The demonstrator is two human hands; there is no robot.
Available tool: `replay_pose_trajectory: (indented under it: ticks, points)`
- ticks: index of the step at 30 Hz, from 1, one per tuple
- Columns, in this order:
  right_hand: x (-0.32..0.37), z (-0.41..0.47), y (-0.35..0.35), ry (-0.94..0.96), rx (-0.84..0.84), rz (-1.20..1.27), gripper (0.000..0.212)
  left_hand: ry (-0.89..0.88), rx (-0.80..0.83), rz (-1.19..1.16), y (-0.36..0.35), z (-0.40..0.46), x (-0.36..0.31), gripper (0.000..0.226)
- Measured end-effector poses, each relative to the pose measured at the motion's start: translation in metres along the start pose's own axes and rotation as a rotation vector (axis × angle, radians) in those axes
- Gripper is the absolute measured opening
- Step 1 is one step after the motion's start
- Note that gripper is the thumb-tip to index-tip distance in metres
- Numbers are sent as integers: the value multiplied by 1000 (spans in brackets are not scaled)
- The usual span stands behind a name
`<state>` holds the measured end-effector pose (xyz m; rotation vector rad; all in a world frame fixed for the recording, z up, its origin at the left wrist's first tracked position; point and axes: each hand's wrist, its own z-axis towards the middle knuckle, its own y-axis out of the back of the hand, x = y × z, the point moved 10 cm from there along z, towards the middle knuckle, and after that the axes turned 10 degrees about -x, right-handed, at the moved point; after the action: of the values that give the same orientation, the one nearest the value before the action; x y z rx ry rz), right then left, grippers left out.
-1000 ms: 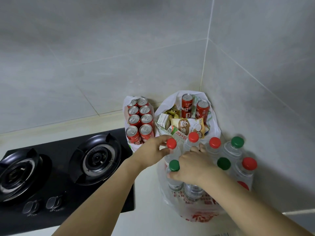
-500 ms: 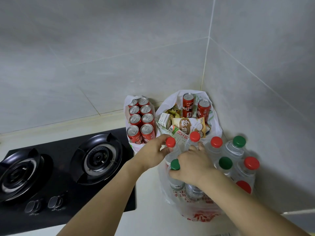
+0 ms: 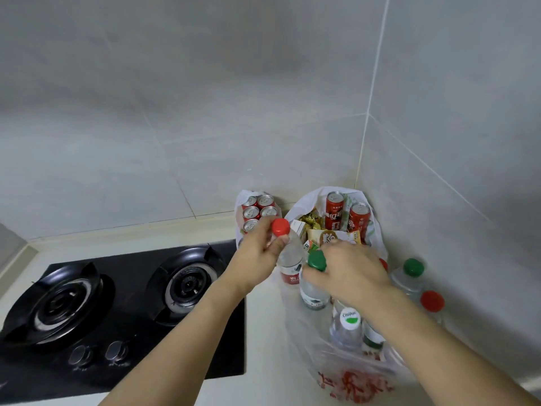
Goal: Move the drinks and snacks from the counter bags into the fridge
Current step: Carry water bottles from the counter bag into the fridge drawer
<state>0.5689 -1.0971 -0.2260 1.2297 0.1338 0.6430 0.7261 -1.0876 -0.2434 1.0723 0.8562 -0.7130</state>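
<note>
- Red-capped bottle (image 3: 288, 256) sits in left hand (image 3: 257, 259), fingers pinched at the neck just under the cap, bottle raised above the mouth of the clear bag (image 3: 351, 373). Neck-only pinch on a full bottle: could slip or swing as it travels.
- Green-capped bottle (image 3: 313, 279) held by right hand (image 3: 348, 273), fingers wrapped around its neck and shoulder, base apparently still inside the clear bag. Base could snag the thin plastic and drag the bag along.
- Right hand also covers a neighbouring bottle; cannot tell if it grips that one too. If so, the second bottle is likely loosely held and may drop.
- Other bottles in the bag: one white/green cap (image 3: 349, 317) below the right wrist, one green cap (image 3: 413, 267) and one red cap (image 3: 432, 301) by the right wall. With two pulled out, these lose support and may tip and roll.
- Snack bag (image 3: 377, 238) just behind, with two tall red cans (image 3: 335, 210) upright on loose packets; a knock from either hand could topple them.
- Can pack (image 3: 259, 208) behind the left hand, near it; low risk.
- Gas hob (image 3: 123, 303) left of the bags, under the left forearm; a dropped bottle could strike the burner.
- Fridge not in view; both hands full could make opening its door awkward.
</note>
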Motion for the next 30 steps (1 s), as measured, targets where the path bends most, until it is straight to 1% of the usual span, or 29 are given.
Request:
replay_pose_trajectory:
  ticks: [2,4,6,8,10,11,13,17,19,21,24,26,28,30]
  points:
    - [5,10,19,1,-69,-26,45,-38,-87,-24,17,2,-17,27]
    - [2,18,41,-82,-160,31,46,-70,-175,-45,36,4,-33,21]
    - [-4,22,62,-205,-283,216,45,-94,-243,-67,53,5,-47,27]
    - [-8,24,81,-303,-427,491,42,-121,-295,-80,68,7,-60,34]
    - [-4,26,96,-358,-561,699,41,-149,-349,-88,82,7,-70,31]
    - [1,28,102,-364,-611,758,41,-163,-383,-96,89,7,-74,29]
    - [15,32,111,-335,-669,800,40,-188,-458,-117,104,5,-79,29]
    - [40,40,113,-235,-680,741,38,-224,-590,-123,136,-8,-84,28]
    - [47,46,112,-203,-678,672,33,-241,-662,-111,154,-17,-85,26]
    - [52,55,109,-193,-660,608,27,-236,-731,-88,172,-25,-83,25]
    - [57,67,97,-221,-623,576,31,-221,-805,-16,195,-32,-76,23]
    - [57,69,78,-301,-580,716,31,-222,-836,9,207,-35,-72,24]
    - [60,69,56,-424,-536,971,29,-226,-861,23,215,-37,-70,24]
    - [66,72,44,-526,-534,1150,29,-229,-874,32,221,-38,-69,22]
